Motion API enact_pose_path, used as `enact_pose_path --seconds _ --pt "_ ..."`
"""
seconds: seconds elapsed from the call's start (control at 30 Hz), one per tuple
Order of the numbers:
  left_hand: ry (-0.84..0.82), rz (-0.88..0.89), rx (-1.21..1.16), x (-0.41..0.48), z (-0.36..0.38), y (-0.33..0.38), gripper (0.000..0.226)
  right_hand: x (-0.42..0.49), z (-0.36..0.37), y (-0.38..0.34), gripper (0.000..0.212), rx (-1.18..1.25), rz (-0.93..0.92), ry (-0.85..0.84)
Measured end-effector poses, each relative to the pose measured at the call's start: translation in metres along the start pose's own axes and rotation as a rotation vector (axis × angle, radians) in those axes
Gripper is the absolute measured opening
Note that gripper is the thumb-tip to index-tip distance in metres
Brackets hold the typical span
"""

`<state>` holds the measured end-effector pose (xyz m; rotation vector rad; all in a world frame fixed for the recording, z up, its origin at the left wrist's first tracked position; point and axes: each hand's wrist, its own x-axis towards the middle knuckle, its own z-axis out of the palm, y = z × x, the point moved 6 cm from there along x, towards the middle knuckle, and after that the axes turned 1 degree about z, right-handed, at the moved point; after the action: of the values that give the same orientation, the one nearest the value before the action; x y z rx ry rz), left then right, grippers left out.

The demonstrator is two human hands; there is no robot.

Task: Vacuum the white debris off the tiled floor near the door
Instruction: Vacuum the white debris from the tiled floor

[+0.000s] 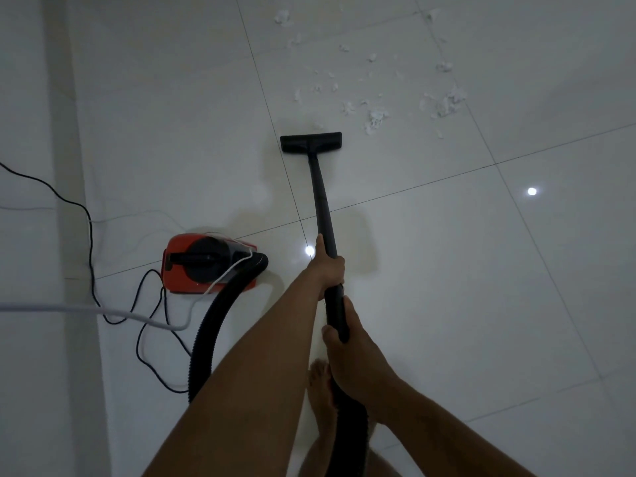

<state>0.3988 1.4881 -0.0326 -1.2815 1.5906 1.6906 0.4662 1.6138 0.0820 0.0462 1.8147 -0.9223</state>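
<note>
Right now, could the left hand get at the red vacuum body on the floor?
Probably not yet. The left hand grips the black wand, and the red vacuum body sits on the floor to its left. Nothing blocks the way, but the person would likely have to let go and bend.

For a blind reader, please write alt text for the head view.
Left hand and right hand grip a black vacuum wand; its nozzle sits on the white tiled floor near scattered white debris. A red vacuum cleaner stands at the left.
</note>
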Motion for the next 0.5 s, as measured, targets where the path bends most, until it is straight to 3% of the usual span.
enact_pose_path --seconds 0.27,0.4,0.5 --pt "0.001 -0.004 -0.014 0.035 -0.005 0.033 0.080 0.064 -0.006 0.001 0.068 -0.149 -0.042 0.154" --pt "0.008 -0.011 0.002 0.050 -0.009 0.055 0.079 0.079 -0.019 -0.022 0.069 -0.208 -0.006 0.104" --pt "0.013 -0.011 0.009 0.062 -0.012 0.070 0.080 0.082 -0.033 -0.040 0.065 -0.091 0.015 0.038"
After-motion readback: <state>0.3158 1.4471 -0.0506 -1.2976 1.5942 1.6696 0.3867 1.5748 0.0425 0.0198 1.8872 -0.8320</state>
